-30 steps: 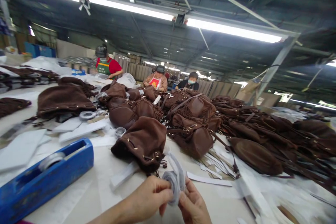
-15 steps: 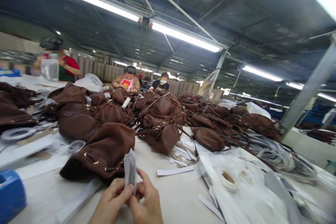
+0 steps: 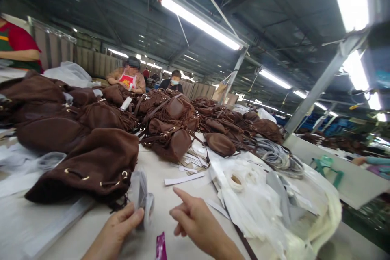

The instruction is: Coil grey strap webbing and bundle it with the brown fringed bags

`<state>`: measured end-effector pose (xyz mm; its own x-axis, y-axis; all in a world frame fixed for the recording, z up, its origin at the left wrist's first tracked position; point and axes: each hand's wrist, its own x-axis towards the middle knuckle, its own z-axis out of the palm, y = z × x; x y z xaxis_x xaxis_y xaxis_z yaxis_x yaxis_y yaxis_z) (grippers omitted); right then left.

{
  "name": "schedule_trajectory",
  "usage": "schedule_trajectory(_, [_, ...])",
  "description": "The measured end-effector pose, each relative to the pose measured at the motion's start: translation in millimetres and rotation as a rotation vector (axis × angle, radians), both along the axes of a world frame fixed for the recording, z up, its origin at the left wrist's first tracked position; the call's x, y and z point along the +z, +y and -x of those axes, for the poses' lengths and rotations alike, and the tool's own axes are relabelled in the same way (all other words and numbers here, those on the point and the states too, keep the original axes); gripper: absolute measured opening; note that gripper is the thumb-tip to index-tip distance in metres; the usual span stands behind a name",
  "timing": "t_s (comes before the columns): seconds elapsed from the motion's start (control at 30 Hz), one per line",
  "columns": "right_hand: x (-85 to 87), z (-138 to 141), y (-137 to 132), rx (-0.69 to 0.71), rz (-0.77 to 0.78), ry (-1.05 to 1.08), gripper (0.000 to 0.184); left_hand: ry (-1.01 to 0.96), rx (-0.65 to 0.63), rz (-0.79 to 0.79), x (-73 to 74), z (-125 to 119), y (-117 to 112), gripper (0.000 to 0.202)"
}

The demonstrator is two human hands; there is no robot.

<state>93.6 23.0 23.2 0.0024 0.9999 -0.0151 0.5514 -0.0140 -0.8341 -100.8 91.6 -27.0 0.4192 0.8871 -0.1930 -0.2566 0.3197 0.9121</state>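
Between the thumb and fingers of my left hand (image 3: 117, 225) is a small clear plastic bag (image 3: 143, 199), partly blurred. To its right my right hand (image 3: 198, 221) hangs over the table, index finger stretched out and the others loosely bent, with nothing in it. A purple packet (image 3: 161, 245) shows below, between the hands; whether it touches the table I cannot tell. Just behind the plastic bag lies a dark brown drawstring bag (image 3: 94, 162) with gold eyelets.
Brown handbags (image 3: 170, 142) are heaped across the table behind. Paper strips (image 3: 184, 178), a tape roll (image 3: 236, 182) and white plastic sheeting (image 3: 252, 207) lie to the right. Co-workers (image 3: 129, 77) sit beyond the heap. A metal post (image 3: 313, 89) stands at the right.
My right hand has let go of the plastic bag and moved right. My left hand keeps it. The purple packet has come into view, and the whole view has turned to the right.
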Motion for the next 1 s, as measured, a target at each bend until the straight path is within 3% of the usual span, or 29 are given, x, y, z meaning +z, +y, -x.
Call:
schedule_trajectory(0.07, [-6.1, -27, -8, -0.111, -0.058, -0.493, 0.035, 0.011, 0.04, 0.0, 3.5, 3, 2, 0.046])
schedule_trajectory(0.13, [-15.0, -53, -14, -0.217, -0.005, -0.993, 0.034, 0.053, 0.046, -0.08, 9.0, 9, 6, 0.046])
schedule_trajectory(0.17, [-19.4, -64, -16, -0.253, 0.037, -1.162, 0.034, 0.066, 0.036, -0.109, 11.7, 12, 8, 0.047])
schedule_trajectory(0.23, [-26.3, -81, -18, -0.271, 0.077, -1.288, 0.036, 0.061, 0.01, -0.105, 16.1, 15, 10, 0.049])
schedule_trajectory(0.47, [-46.1, -99, -18, -0.175, -0.032, -1.327, 0.037, -0.003, -0.066, 0.043, 20.3, 14, 3, 0.057])
schedule_trajectory(0.6, [-53.8, -108, -13, -0.227, -0.16, -1.238, 0.027, -0.094, -0.058, 0.124, 18.3, 17, 7, 0.056])
schedule_trajectory(0.7, [-40.8, -94, -5, -0.301, -0.172, -0.784, 0.017, -0.159, -0.061, 0.173, 16.2, 18, 10, 0.056])
schedule_trajectory(0.77, [-28.7, -76, 0, -0.303, -0.066, -0.371, 0.018, -0.169, -0.058, 0.185, 16.1, 19, 10, 0.056])
schedule_trajectory(0.83, [-20.8, -61, 5, -0.256, 0.057, -0.105, 0.019, -0.166, -0.053, 0.19, 17.4, 19, 10, 0.056])
schedule_trajectory(0.9, [-19.7, -54, 9, -0.179, 0.097, -0.136, 0.021, -0.167, -0.051, 0.189, 19.0, 20, 9, 0.055])
schedule_trajectory(1.0, [-26.0, -59, 17, -0.055, 0.003, -0.561, 0.022, -0.166, -0.049, 0.163, 18.0, 21, 11, 0.056])
